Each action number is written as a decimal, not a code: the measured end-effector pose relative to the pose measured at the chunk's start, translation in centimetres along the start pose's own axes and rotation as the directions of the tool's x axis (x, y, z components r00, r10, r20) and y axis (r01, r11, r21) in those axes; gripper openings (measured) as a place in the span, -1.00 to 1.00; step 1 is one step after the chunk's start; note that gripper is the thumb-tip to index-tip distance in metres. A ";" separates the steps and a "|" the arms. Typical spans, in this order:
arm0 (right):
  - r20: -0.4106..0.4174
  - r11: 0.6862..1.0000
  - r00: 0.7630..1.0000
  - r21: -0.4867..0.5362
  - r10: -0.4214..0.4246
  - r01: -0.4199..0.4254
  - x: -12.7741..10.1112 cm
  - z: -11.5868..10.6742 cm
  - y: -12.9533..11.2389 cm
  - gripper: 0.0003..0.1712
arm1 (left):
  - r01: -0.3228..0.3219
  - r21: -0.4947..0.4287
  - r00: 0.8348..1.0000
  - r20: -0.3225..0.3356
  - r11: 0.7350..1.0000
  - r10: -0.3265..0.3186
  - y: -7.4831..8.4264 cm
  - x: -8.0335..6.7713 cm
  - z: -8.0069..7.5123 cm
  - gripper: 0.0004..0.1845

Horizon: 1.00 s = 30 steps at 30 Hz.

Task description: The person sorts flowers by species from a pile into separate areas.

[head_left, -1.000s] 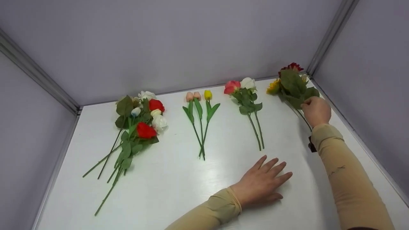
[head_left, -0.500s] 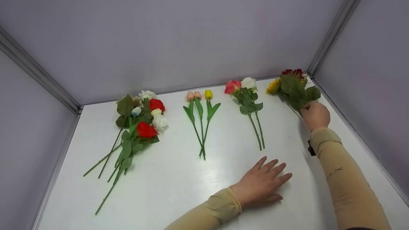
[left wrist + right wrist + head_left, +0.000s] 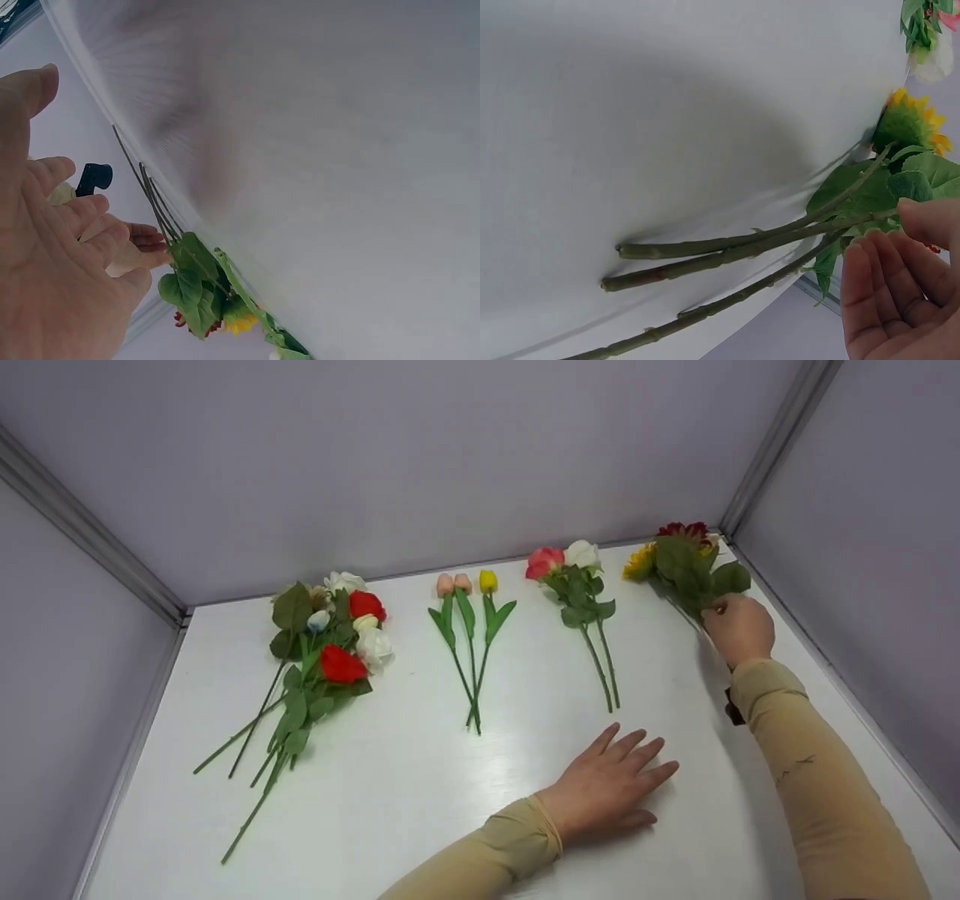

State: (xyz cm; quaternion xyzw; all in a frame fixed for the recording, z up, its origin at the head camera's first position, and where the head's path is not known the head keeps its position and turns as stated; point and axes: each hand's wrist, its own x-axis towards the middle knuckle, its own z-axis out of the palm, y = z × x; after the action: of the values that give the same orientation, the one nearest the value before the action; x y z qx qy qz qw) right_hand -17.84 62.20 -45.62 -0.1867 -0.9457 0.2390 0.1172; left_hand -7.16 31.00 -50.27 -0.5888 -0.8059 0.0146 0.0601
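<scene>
My right hand (image 3: 741,626) is at the far right, over a bunch of artificial flowers with a dark red bloom (image 3: 682,532) and a yellow sunflower (image 3: 640,562). In the right wrist view its thumb and fingertips (image 3: 919,217) pinch a green flower stem (image 3: 780,244), with other stems beside it. Broad leaves (image 3: 679,570) cover part of the blooms. My left hand (image 3: 604,791) rests on the white table (image 3: 390,810), fingers spread, holding nothing. Beyond its fingertips lie a pink rose (image 3: 545,563) and a white rose (image 3: 583,555).
Three tulips, two pink and one yellow tulip (image 3: 488,581), lie at the back middle with stems crossing. A heaped pile of flowers with a red rose (image 3: 343,664) lies at left. Grey panels (image 3: 450,465) wall the table's back and sides.
My right hand has lowered the flower bunch slightly; the dark red bloom now sits lower. Its grip shifts little since half a second ago. The left hand stays nearly in place.
</scene>
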 end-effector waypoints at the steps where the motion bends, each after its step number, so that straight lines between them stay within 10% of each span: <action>1: -0.013 1.000 1.000 0.003 -0.013 0.013 0.0 -0.1 -0.1 -0.61 | 0.001 0.001 1.000 -0.004 1.000 -0.001 -0.1 0.0 0.0 -0.19; 12: -0.094 0.954 0.954 -0.122 -0.285 0.273 -0.7 1.6 -1.9 -0.58 | 0.023 0.039 0.998 -0.055 0.999 -0.021 -1.0 -0.3 -0.3 -0.18; 21: 0.012 0.880 0.901 -0.210 -0.434 0.427 -2.1 3.7 -3.9 -0.41 | 0.048 0.008 0.997 -0.061 0.999 -0.047 -2.3 -1.3 -0.3 -0.20; 30: 0.143 0.840 0.870 -0.227 -0.473 0.494 -4.2 5.7 -6.3 -0.24 | 0.169 -0.078 0.983 -0.055 0.983 -0.174 -7.1 -4.8 -0.7 -0.21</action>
State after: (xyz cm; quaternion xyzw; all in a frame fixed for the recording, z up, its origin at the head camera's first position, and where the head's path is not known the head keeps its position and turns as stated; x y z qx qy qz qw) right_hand -17.72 52.97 -47.97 0.0541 -0.9888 0.0851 0.1100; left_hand -12.38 24.26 -49.33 -0.5191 -0.8514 -0.0380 0.0644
